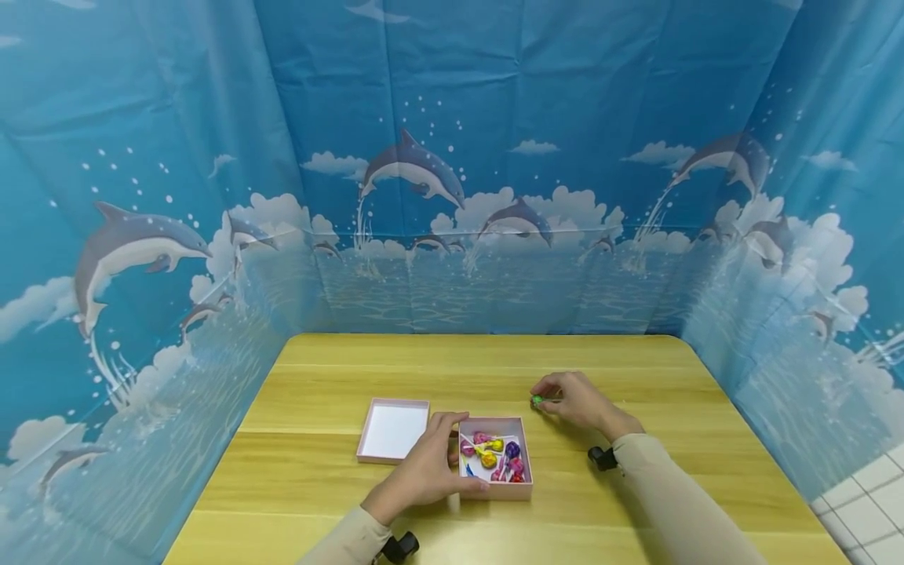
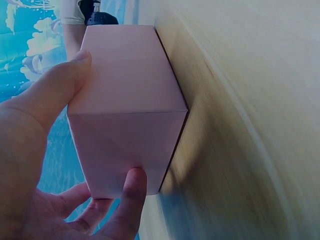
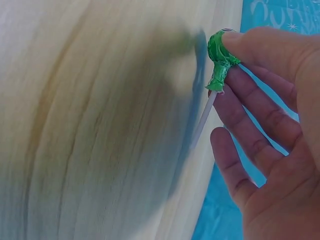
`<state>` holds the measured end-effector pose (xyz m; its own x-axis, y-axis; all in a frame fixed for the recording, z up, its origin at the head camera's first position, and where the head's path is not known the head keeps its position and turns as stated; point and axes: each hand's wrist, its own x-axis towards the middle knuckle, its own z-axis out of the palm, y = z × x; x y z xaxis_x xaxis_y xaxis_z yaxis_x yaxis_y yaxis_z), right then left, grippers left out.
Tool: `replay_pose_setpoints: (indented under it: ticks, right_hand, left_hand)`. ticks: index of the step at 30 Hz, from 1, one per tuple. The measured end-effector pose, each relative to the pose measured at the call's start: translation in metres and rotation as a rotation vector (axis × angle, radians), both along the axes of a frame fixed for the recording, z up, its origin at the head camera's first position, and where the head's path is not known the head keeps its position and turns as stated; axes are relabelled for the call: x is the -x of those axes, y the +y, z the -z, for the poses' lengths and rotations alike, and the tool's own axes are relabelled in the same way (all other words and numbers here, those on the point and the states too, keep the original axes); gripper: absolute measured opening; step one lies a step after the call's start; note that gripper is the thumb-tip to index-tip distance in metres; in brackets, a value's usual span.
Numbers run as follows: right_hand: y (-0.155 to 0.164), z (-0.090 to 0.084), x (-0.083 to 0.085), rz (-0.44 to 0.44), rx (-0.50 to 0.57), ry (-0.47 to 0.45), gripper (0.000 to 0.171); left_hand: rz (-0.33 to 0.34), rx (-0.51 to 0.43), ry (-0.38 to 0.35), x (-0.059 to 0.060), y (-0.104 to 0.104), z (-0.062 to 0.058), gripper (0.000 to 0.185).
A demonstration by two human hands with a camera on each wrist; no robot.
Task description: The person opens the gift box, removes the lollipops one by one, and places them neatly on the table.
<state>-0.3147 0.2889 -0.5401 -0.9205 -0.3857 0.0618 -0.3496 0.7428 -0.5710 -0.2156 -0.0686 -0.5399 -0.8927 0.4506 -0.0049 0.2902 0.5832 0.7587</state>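
Note:
My right hand [image 1: 581, 404] pinches a green-wrapped lollipop [image 3: 220, 57] by its round head, close over the table to the right of the box. The lollipop's white stick points down from the wrapper in the right wrist view. With its thumb on the near wall and fingers around the left and far sides, my left hand [image 1: 426, 464] holds a pink square box [image 1: 497, 492]. Inside that box lie several lollipops in yellow, pink, red and purple wrappers, a yellow lollipop [image 1: 488, 459] among them. The left wrist view shows only the box's outer walls.
Left of the box lies its shallow lid [image 1: 393, 430], white inside with pink edges. Everything rests on a yellow wood-grain table [image 1: 339, 377]. A blue curtain [image 1: 466, 298] printed with dolphins hangs behind the table and along both sides.

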Motion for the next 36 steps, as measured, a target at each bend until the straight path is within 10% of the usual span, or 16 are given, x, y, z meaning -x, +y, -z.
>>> replay_pose_setpoints:
  ticks: [36]
  right_hand:
    - [-0.009, -0.022, -0.005, -0.059, -0.045, 0.027, 0.030]
  left_hand:
    - [0.002, 0.002, 0.000, 0.000, 0.000, -0.002, 0.122]
